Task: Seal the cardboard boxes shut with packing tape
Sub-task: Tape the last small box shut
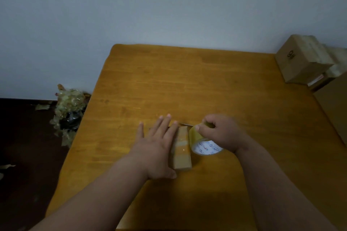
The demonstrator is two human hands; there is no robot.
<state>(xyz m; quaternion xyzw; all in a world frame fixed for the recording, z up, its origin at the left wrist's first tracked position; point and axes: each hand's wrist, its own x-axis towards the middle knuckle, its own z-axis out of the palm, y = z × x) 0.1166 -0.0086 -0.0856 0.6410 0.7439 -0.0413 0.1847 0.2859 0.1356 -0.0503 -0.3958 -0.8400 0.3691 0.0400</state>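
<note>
A small cardboard box (181, 153) lies on the wooden table (187, 84), with bands of clear tape across its visible right side. My left hand (157, 146) lies flat on top of the box, fingers straight and spread. Just right of the box, my right hand (219, 131) grips a roll of clear packing tape (203, 146) with a white printed core, fingers curled over its top edge. The roll stands tilted against the box's right side. A thin dark object (185, 124) shows behind my fingertips; what it is cannot be told.
Several taped cardboard boxes (304, 60) are stacked at the table's far right, with a larger box (334, 107) in front of them. A heap of crumpled used tape (69, 107) sits on the dark floor left of the table. A grey wall runs behind.
</note>
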